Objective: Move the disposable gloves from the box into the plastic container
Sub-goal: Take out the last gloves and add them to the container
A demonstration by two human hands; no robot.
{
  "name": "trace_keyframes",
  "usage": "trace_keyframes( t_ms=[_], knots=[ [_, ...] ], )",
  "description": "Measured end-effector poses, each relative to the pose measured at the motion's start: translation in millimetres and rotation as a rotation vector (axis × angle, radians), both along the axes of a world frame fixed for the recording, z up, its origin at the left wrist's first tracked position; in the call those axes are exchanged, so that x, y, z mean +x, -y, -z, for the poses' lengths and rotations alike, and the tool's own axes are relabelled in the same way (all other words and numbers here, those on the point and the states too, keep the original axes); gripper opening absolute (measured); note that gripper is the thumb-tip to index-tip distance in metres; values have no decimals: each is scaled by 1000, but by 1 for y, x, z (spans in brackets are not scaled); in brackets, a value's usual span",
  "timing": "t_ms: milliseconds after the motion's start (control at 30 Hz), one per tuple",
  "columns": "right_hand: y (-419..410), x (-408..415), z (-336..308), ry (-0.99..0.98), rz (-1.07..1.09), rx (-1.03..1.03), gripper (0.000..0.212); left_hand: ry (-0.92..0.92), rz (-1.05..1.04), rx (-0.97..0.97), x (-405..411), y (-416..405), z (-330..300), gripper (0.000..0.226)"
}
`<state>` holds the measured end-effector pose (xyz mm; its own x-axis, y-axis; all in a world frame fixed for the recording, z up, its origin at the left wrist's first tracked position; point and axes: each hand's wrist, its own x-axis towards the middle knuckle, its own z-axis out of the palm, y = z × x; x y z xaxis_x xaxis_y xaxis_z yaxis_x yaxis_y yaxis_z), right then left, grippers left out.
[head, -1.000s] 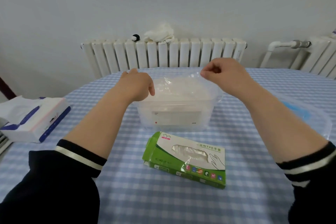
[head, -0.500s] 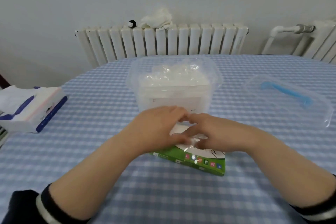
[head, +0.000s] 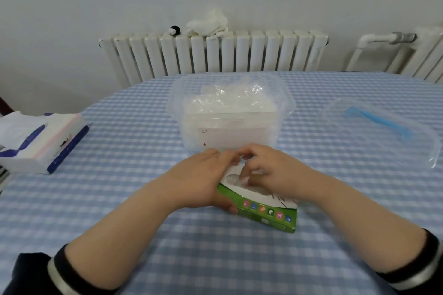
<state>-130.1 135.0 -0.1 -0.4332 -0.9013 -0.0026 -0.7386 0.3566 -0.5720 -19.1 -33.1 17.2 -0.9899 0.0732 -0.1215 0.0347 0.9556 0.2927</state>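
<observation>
Both hands were together on the green glove box point(head: 268, 213), which lay flat on the checked tablecloth point(head: 119, 211) just in front of the clear plastic container point(head: 230, 124). Left hand point(head: 201, 182) gripped the box's left end, thumb curled under the near edge; right hand point(head: 271, 170) had fingertips curled into the top opening, pinching what looked like a thin clear disposable glove point(head: 233, 178), though the film was too blurred to be sure. Container already held a heap of crumpled clear gloves, so the task looked well underway. Judged step: pulling the next glove out. To do it well, the left hand should pin the box down while the right draws one layer up slowly, since the thin film would likely cling and drag extras out. Box print: a row of small coloured icons and a glove outline; text unreadable. Container label had tiny print and a red dot, also unreadable. Lid with blue handle point(head: 378, 124) lay right; tissue pack point(head: 43, 141) left.
</observation>
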Motion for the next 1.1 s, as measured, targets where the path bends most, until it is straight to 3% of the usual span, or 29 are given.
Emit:
trace_keyframes(
  t_ms=[100, 200, 267, 434, 567, 734, 801, 901, 1001, 1101],
  knots=[
    [-7, 0, -18, 233, 128, -220, 16, 1, -17, -36, 0, 0, -1, 87],
    [-12, 1, -39, 575, 301, -571, 38, 20, -32, -54, -2, 1, 3, 86],
    [-16, -1, -49, 788, 287, -685, 26, 65, -42, -30, -3, 5, 3, 86],
    [-19, -2, -49, 960, 258, -668, 32, 221, -43, 404, -3, 22, -18, 84],
    [-17, -2, -47, 1055, 177, -622, 29, 0, -62, 827, 3, 19, -39, 85],
    [-12, 1, -44, 1260, 141, -580, 26, -365, -288, 986, -15, 2, -59, 34],
    [-11, 0, -40, 1389, 143, -567, 39, -465, -355, 1007, -26, 0, -65, 8],
    [-13, -3, -39, 1633, 33, -582, 67, -528, -426, 932, -47, 5, -75, 7],
    [-22, -22, -43, 1678, -72, -748, 99, -575, -457, 690, -72, 16, -86, 5],
    [-24, -33, -60, 1727, -129, -895, 100, -619, -502, 458, -95, 31, -91, 20]
  ],
)
